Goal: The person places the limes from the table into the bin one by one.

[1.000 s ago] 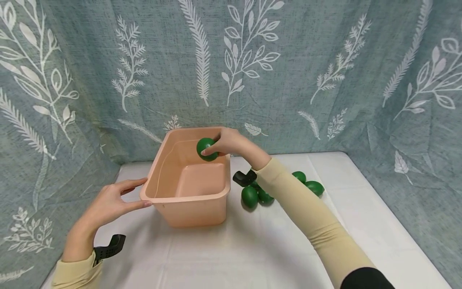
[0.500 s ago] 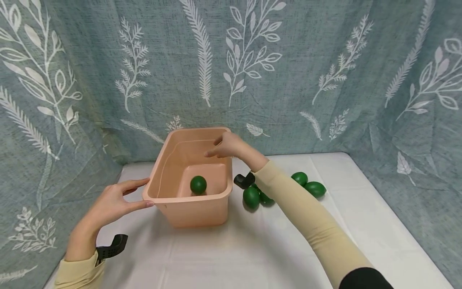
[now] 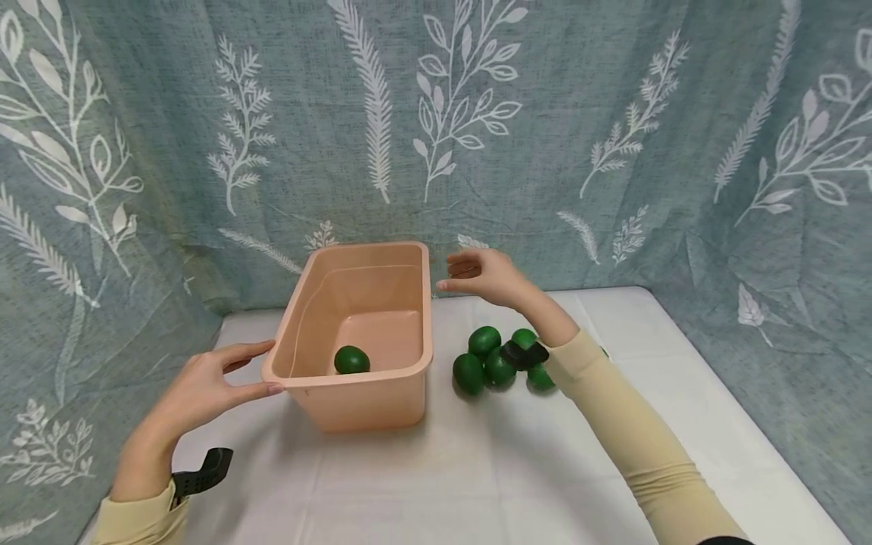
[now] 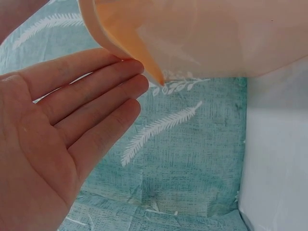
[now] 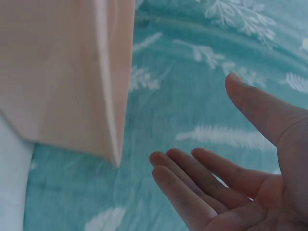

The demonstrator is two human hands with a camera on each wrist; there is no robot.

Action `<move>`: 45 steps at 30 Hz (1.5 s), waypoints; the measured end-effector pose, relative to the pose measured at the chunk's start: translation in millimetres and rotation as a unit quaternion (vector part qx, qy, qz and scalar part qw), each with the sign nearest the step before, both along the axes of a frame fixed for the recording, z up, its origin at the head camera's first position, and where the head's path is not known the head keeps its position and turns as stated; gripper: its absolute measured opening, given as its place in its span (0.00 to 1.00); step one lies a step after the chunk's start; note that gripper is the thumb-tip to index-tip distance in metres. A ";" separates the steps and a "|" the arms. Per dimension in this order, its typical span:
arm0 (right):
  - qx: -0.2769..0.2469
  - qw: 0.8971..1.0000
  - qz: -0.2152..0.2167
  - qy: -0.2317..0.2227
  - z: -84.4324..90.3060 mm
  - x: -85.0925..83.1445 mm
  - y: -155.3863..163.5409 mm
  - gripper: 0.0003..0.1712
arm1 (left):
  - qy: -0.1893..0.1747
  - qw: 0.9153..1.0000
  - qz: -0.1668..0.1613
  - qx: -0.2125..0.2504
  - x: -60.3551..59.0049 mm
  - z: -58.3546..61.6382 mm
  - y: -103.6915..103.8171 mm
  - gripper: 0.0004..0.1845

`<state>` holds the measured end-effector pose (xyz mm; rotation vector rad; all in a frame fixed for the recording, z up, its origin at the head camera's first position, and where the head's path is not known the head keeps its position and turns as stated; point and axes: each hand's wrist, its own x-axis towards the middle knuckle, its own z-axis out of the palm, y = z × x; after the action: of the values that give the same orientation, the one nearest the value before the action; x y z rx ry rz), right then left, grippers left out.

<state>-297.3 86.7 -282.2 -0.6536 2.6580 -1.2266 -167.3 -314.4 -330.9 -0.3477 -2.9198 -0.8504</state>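
Observation:
A peach-coloured plastic tub (image 3: 368,405) stands at the left of the table, with one dark green, egg-shaped fruit (image 3: 351,359) lying inside near its front wall. My left hand (image 3: 204,382) touches the tub's front left corner. Its fingers (image 4: 110,79) are straight along the rim, and the thumb rests at the near corner. Right of the tub my right hand (image 3: 487,278) hangs in the air, holding nothing, fingers relaxed and thumb apart. Below it lie several more green fruits (image 3: 468,374), partly hidden by the wrist camera and sleeve.
A white cloth (image 3: 409,484) covers the table. Blue-green fabric (image 3: 313,136) with white leaf prints hangs behind and at both sides. A black wrist camera (image 3: 523,355) juts out under the right wrist, over the fruits.
My right hand let go of a green fruit, which dropped into the tub and rolled slightly left and forward. The hand then moved right, out over the rim. My left hand stayed put.

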 end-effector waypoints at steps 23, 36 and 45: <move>-0.040 0.996 -0.075 -0.009 -84.5 12.3 161.2 0.40 | -0.002 1.000 0.004 0.000 2.6 1.2 -2.4 0.39; 0.004 0.994 -0.108 -0.006 -126.7 18.8 205.3 0.41 | -0.005 1.000 0.003 0.003 1.0 5.1 -1.0 0.39; 0.002 0.994 -0.111 -0.018 -153.7 13.6 215.9 0.42 | -0.005 1.000 -0.001 0.008 -1.5 5.0 0.0 0.38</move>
<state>-283.7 302.6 -435.9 -0.3378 2.7601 -1.2714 -168.8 -314.5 -325.9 -0.3458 -2.9210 -0.8796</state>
